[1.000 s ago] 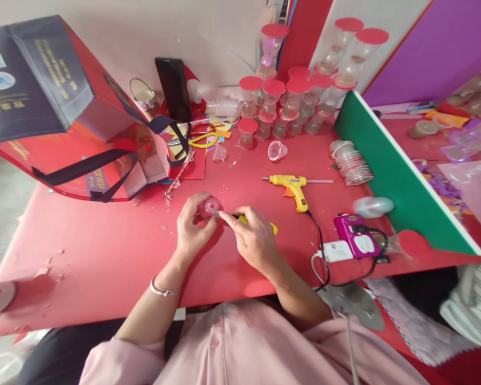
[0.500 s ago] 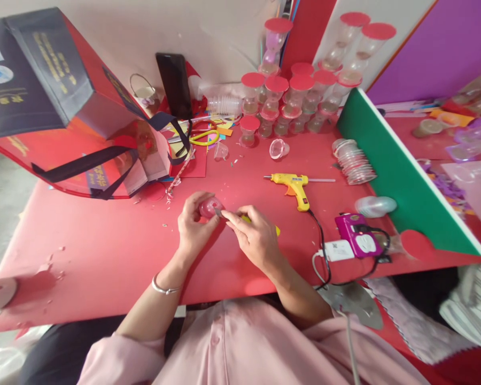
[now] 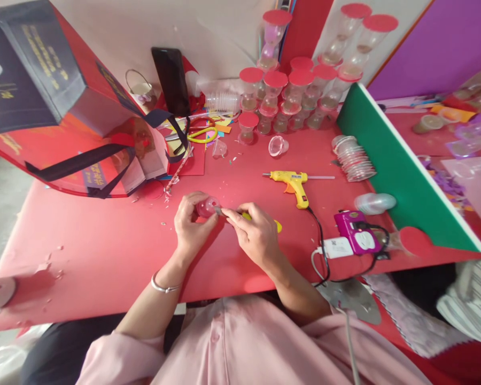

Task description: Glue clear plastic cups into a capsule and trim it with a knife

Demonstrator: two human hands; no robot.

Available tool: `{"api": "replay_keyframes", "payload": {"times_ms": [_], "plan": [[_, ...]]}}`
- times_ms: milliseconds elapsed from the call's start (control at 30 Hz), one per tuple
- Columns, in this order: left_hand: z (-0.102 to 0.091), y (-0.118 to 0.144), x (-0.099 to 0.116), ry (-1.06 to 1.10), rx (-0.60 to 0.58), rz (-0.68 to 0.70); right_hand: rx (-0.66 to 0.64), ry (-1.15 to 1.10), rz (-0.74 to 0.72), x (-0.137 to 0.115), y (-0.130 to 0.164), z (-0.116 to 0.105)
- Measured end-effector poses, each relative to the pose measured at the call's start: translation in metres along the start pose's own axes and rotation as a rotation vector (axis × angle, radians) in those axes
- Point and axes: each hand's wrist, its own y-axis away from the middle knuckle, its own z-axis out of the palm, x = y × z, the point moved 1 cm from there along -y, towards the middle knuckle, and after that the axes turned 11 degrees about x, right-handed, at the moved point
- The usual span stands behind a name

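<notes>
a: item under inspection?

b: a small clear plastic cup [image 3: 207, 206] with a pink tint, on the red table [image 3: 104, 251] to the left of the yellow glue gun [image 3: 292, 183]. the left hand [image 3: 190, 224] curls around it, thumb and fingers pinching its rim. the right hand [image 3: 256, 235] is closed around a yellow-handled tool [image 3: 260, 220], tip at the cup's edge; it is probably a small knife, though the blade is too small to confirm.

a: handling?

b: judged light, thin-walled, smooth, likely to crack or slip if squeezed. best held at the rim.

a: markings?

b: gold lettering on the red and black bag [image 3: 44, 101], far left of the glue gun, unreadable. a label on the white adapter [image 3: 336, 247], right of it, illegible.
</notes>
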Motion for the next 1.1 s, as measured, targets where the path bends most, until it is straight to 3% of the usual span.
{"api": "replay_keyframes", "payload": {"times_ms": [367,633,1100], "plan": [[0.000,-0.001,-0.002,0.029,0.001,-0.031,0.071,0.023,0.010,0.003,-0.002,-0.001],[-0.001,-0.004,0.002,0.026,-0.022,0.045,0.072,0.008,-0.025,0.002,-0.001,0.001],[-0.001,-0.006,0.008,0.082,-0.069,0.061,0.103,0.009,-0.010,0.007,-0.002,-0.001]]}}
